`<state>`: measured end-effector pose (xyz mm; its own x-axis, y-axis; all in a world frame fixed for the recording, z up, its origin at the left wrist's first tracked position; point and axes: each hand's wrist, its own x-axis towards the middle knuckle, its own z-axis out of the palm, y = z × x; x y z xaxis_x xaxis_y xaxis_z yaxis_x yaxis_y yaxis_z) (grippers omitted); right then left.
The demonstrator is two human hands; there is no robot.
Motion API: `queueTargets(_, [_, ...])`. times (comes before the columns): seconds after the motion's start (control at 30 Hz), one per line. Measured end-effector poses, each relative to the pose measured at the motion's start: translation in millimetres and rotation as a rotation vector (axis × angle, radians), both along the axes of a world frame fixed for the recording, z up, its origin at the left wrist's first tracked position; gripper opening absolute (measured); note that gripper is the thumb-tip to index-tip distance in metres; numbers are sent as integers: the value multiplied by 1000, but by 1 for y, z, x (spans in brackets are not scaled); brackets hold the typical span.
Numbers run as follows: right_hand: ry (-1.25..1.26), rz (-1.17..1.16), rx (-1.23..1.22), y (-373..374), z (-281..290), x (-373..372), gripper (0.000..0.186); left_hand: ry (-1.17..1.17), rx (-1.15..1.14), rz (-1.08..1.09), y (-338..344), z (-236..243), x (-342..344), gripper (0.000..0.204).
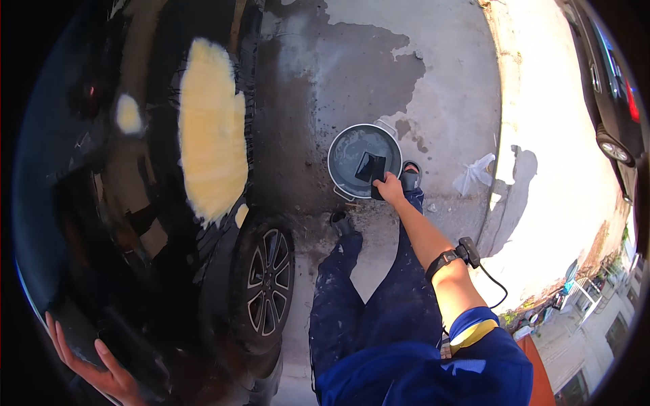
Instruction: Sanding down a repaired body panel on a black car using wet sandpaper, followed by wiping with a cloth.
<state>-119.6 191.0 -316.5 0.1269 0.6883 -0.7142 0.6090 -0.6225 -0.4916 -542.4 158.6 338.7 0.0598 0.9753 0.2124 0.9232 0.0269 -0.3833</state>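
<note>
Concrete pavement (450, 88), damp in dark patches along the car side and paler toward its sunlit right edge, runs beneath a dark car (156, 284) bearing a large cream-yellow patch (213, 135) just above the wheel (267, 281). On the pavement stands a round, two-handled basin (365, 125) with greyish liquid inside. At its lower-right rim, the right hand (388, 188) is closed on one end of a flat black piece (370, 165); the rest reaches forward and left beyond the fingers, inside the rim's outline. Whether the piece touches the liquid cannot be told. By the car's lower-left part, the left hand (101, 375) is held with fingers spread and nothing between them; contact with the bodywork is unclear. The right shoe (411, 177) is just beside the basin's right rim, and a crumpled whitish bag (474, 172) lies near the pavement's right edge.
</note>
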Motion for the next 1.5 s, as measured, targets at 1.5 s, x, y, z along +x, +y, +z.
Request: queueTargets(1.5, [109, 400, 60, 38, -146, -71, 45, -1452, -647, 999, -235, -590, 277, 35])
